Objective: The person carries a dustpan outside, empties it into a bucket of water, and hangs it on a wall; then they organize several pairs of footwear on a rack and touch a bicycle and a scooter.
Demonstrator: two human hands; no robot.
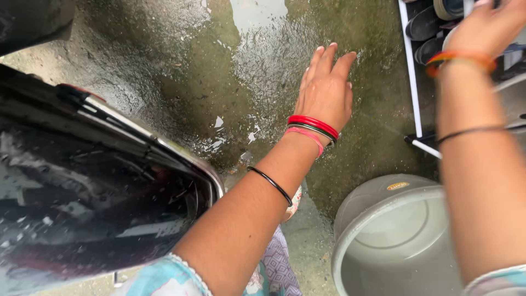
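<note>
Left hand (326,90) spread empty above wet floor (219,82); right hand's (487,24) grasp unclear; one bucket (394,241).

Bucket (392,241) on wet floor (219,66) btwn arms, car windscreen (82,203) to left, shoe rack (419,82) far right

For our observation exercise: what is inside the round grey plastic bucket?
The round grey plastic bucket shows a bare grey base and inner wall, with nothing visibly inside. The right forearm covers its right side, and the frame cuts off its lower part.
</note>
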